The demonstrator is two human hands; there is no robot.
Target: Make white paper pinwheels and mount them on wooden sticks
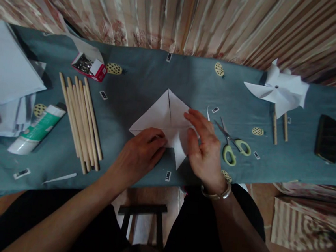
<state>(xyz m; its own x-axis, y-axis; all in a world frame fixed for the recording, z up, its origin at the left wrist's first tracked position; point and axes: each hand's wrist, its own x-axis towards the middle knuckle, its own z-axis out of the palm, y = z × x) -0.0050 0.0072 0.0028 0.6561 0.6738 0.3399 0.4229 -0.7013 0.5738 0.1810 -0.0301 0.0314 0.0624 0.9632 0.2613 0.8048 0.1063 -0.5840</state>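
Observation:
A white sheet of paper (154, 113) lies in front of me with its corner pointing away. It has fold lines and a slit from the far corner toward its middle. One near flap (179, 151) is cut loose and hangs toward me. My left hand (142, 149) is closed at the near left edge of the paper, thumb and curled fingers on it. My right hand (205, 149), with a bracelet at the wrist, rests on the paper's right side, fingers stretched and thumb apart. Scissors (230, 140) with green handles lie half open right of that hand.
Left are several wooden sticks (82, 121), a green-white glue tube (38, 129), a red box of metal pins (89, 67) and stacked paper (7, 67). Right are white paper pinwheels (278, 87) on sticks and a black phone (327, 138). A striped curtain (178, 16) hangs behind the table.

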